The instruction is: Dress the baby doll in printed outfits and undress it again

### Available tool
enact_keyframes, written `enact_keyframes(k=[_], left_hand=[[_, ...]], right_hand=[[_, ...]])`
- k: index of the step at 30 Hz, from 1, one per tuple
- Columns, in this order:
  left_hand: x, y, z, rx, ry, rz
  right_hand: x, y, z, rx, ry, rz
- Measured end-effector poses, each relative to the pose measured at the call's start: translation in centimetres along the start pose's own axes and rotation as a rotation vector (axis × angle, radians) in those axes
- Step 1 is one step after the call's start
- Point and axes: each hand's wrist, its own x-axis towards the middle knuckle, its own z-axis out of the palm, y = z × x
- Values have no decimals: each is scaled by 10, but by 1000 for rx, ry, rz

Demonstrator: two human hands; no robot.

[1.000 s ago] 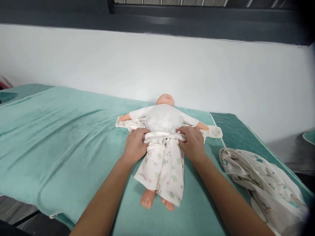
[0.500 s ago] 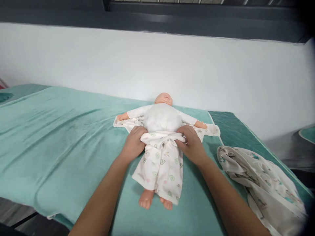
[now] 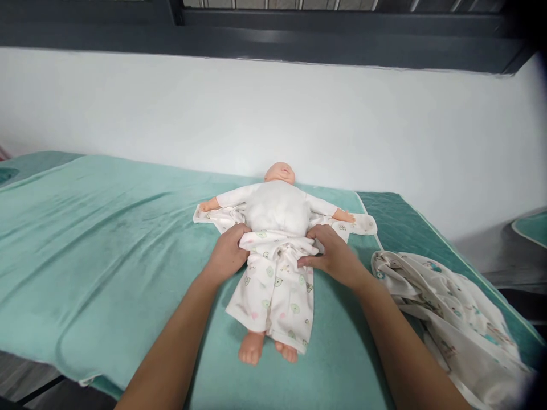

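A baby doll (image 3: 278, 208) with a white cloth body lies on its back, arms spread and head toward the wall. Patterned white baby trousers (image 3: 273, 290) cover its legs, with both bare feet showing below the hems. The waistband is folded over at the doll's lower belly. My left hand (image 3: 228, 253) pinches the waistband at its left side. On the opposite side, my right hand (image 3: 335, 256) has its fingers at the waistband and its thumb stretched across the front, cloth between them. Beneath the doll's arms lies a spread patterned baby shirt (image 3: 363, 224).
A green velvety cover (image 3: 128, 245) lies over the table, with a darker green pad (image 3: 393, 222) at the right. A crumpled printed cloth (image 3: 453, 307) rests right of my right forearm. Behind the table rises a white wall (image 3: 256, 108).
My right thumb has moved away from the fingers and lies lower on the front of the trousers. My left hand stays at the waistband. The view has shifted slightly.
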Motion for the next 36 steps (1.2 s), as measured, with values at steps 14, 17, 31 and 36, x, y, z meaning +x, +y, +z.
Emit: enact_keyframes(k=[14, 17, 31, 36], left_hand=[[-2, 6, -2, -7, 70, 1], [-2, 5, -2, -12, 68, -1], [-2, 5, -3, -61, 66, -34], [-2, 5, -3, -103, 56, -56]], right_hand=[[1, -11, 13, -35, 176, -27], [0, -11, 14, -25, 166, 19], [-5, -12, 21, -68, 165, 160], [-8, -18, 21, 53, 145, 247]])
